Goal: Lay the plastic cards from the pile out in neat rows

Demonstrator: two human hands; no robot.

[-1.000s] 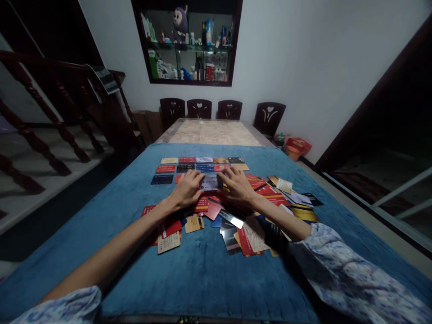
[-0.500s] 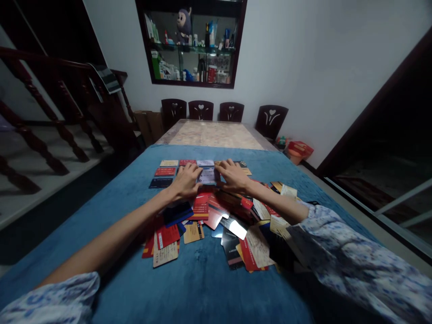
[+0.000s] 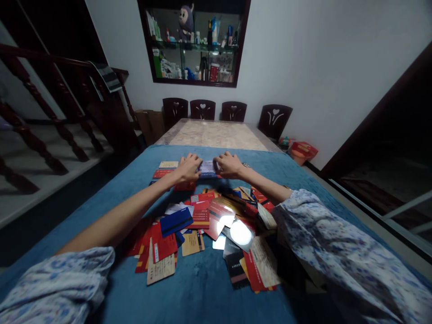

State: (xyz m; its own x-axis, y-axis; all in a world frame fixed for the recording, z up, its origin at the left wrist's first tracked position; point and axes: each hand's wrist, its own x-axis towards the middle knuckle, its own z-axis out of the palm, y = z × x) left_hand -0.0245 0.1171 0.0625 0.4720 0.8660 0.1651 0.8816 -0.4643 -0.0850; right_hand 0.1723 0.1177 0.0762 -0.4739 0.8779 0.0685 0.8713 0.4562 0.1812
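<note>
Both my arms stretch far over a blue cloth (image 3: 202, 288) on the table. My left hand (image 3: 189, 167) and my right hand (image 3: 228, 164) pinch the two ends of a pale grey card (image 3: 207, 168) between them, fingers curled, low over the neat rows of cards (image 3: 164, 169) laid out at the far side. A loose heap of cards (image 3: 209, 229), red, blue, tan and black, lies under my forearms; several of them glare in the light.
Beyond the cloth the bare marble table top (image 3: 216, 134) runs to several dark chairs (image 3: 201, 109) by the wall. A glass wall cabinet (image 3: 194, 42) hangs above. A wooden stair rail (image 3: 50, 103) stands at left, a glass door (image 3: 398, 193) at right.
Both hands have carried the grey card away from me, from the near edge of the rows to their far part. My arms have stretched out and the view has tipped forward.
</note>
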